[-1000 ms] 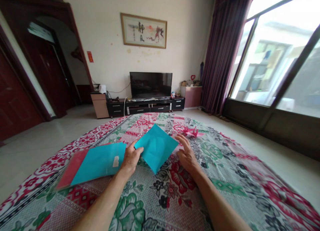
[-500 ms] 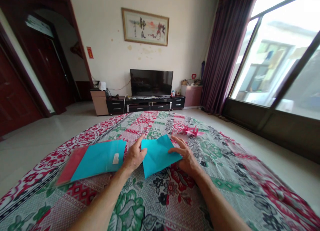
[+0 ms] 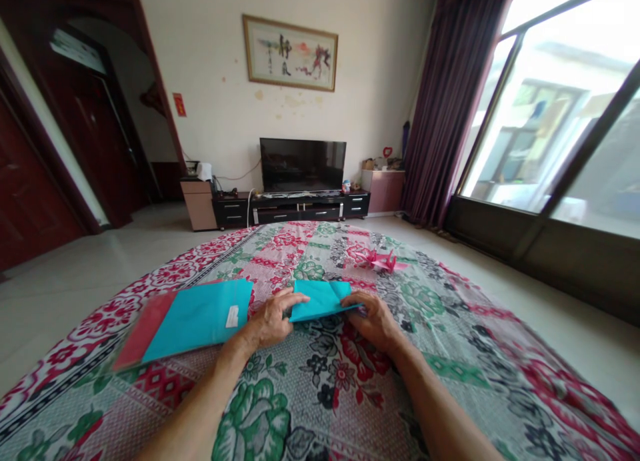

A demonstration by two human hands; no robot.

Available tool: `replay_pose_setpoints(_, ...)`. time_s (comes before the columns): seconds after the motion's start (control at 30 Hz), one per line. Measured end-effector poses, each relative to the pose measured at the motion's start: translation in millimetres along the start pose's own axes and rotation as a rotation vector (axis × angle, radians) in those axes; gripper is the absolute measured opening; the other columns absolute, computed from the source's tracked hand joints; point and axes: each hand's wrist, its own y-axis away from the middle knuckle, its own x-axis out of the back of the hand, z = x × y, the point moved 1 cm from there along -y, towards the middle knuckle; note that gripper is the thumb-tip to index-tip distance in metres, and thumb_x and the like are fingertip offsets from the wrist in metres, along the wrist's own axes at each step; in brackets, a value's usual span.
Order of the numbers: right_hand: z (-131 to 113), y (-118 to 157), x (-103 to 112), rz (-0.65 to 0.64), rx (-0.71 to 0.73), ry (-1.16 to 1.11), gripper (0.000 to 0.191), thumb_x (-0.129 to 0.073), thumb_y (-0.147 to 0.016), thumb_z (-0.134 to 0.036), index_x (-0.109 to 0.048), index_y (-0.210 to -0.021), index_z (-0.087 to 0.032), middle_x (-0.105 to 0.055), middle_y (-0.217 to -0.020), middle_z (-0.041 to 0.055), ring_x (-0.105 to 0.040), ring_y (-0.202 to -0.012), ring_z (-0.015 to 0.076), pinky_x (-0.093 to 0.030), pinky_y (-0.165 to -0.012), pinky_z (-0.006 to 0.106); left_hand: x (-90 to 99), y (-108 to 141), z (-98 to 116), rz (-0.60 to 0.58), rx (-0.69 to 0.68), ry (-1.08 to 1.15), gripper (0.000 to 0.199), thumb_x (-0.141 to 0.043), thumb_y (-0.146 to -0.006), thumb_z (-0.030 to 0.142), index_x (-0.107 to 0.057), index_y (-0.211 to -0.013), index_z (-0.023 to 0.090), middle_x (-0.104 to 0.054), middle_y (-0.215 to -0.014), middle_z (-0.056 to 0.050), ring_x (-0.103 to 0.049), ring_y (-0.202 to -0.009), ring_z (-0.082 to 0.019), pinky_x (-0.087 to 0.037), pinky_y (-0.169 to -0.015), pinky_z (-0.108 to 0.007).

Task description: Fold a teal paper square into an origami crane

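from my distant seat i make out the turquoise paper (image 3: 320,300) between the two grips, doubled over, its long near edge running from one hand to the other just above the patterned cloth (image 3: 255,414). the left hand (image 3: 273,320) is closed on the paper's left end, fingers laid over the top; where its thumb presses underneath i can't tell. the right hand (image 3: 373,318) has the right end, fingers curled round a corner that sticks out a little past them. just outside the left grip, beside that wrist, lies the clear packet (image 3: 200,321) of red and turquoise sheets, with a white label (image 3: 233,316) near its right edge. past the right grip, on the far side, sit pink folded papers (image 3: 383,260). my main worry is skew: if one hand draws harder than the other, the layers would slide and a crease pressed now would run off line. the top layer looks slightly bowed, so pressing from both ends at once might trap a wrinkle in the middle. the cloth probably gives under pressure, which could leave a soft, wandering fold. a leftward sweep of the left wrist could shove the packet; a long reach forward by the right could crush the pink points.
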Motion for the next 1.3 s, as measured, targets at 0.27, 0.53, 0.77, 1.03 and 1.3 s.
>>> replay_pose_setpoints(0.27, -9, 0, 5, -0.006, -0.060, -0.030, 0.014, -0.052, -0.072, -0.023, -0.065, -0.068, -0.020, -0.064, -0.067, -0.0009, -0.056, -0.067, 0.0180, -0.043, -0.068, 0.028, -0.2, -4, 10, 0.141, 0.224, 0.394, 0.017, -0.067, -0.063, 0.028, -0.073, -0.078, 0.022, -0.071, -0.085, -0.006, -0.062, -0.090, -0.026, -0.046, -0.084, -0.038)
replay_pose_setpoints(0.53, -3, -4, -4, 0.084, -0.180, 0.201, 0.024, -0.049, -0.078, -0.037, -0.060, -0.070, -0.017, -0.056, -0.057, -0.0009, -0.049, -0.054, 0.0135, -0.033, -0.053, 0.024, -5.4, -6, 21, 0.373, 0.300, 0.296, 0.060, -0.061, -0.068, 0.027, -0.050, -0.127, 0.021, -0.044, -0.050, 0.008, -0.042, -0.048, -0.011, -0.036, -0.056, -0.023)
replay_pose_setpoints(0.77, 5, -9, -15, 0.123, -0.287, 0.270, 0.057, -0.051, -0.074, -0.033, -0.045, -0.126, -0.012, -0.059, -0.057, -0.0022, -0.054, -0.056, 0.0171, -0.038, -0.057, 0.027, -11.8, -10, 24, 0.328, 0.223, -0.003, 0.039, -0.051, -0.077, 0.023, -0.063, -0.114, 0.025, -0.063, -0.075, -0.003, -0.055, -0.075, -0.018, -0.042, -0.076, -0.029)
replay_pose_setpoints(1.03, 1, -5, -18, 0.101, -0.222, 0.450, 0.039, -0.050, -0.080, -0.034, -0.056, -0.116, -0.019, -0.065, -0.078, 0.0070, -0.057, -0.073, 0.0208, -0.038, -0.070, 0.031, -26.9, -9, 8, 0.264, 0.095, -0.432, 0.028, -0.046, -0.083, 0.022, -0.072, -0.096, 0.021, -0.062, -0.077, -0.009, -0.054, -0.080, -0.021, -0.041, -0.080, -0.035)
replay_pose_setpoints(1.3, -8, -4, -16, 0.042, -0.239, 0.579, 0.024, -0.049, -0.082, -0.037, -0.066, -0.093, -0.025, -0.067, -0.086, 0.0081, -0.056, -0.088, 0.0252, -0.033, -0.079, 0.037, -17.6, -2, 19, 0.225, 0.112, -0.529, 0.027, -0.048, -0.085, 0.028, -0.071, -0.099, 0.027, -0.056, -0.077, -0.008, -0.049, -0.080, -0.022, -0.038, -0.073, -0.033)
